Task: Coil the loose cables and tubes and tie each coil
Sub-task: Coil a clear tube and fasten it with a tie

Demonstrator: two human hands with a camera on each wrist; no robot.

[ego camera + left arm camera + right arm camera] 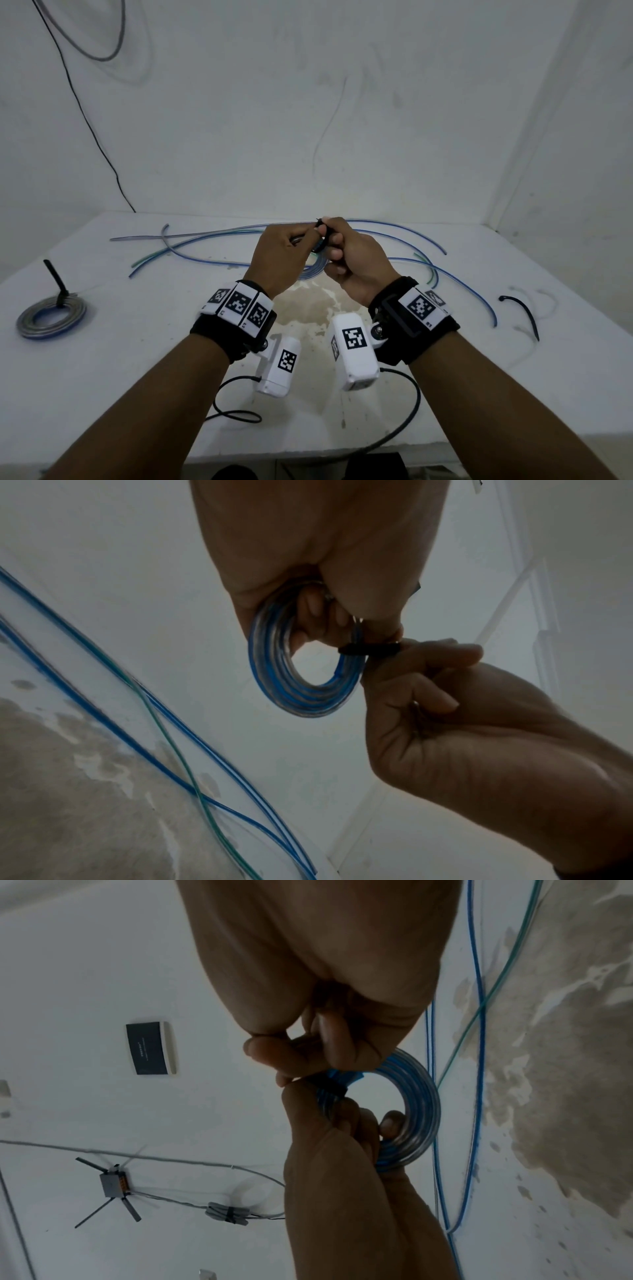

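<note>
Both hands are raised above the white table, meeting at about the 12 o'clock position from the person's wrists. The left hand has its fingers curled through and around a small coil of blue and clear tubing, gripping it at the upper rim. A black tie is wrapped across the coil at its 2 o'clock edge in the left wrist view. The right hand pinches this tie between thumb and forefinger, remaining fingers curled in; the tie's short end protrudes above the knuckles. Loose blue and green tubes lie spread on the table behind the hands, from 10 o'clock across to 3 o'clock. A finished coil with an upright black tie lies flat at 9 o'clock, well apart. A spare black tie lies on the table at 3 o'clock. A black cable runs down the wall at 11 o'clock.
</note>
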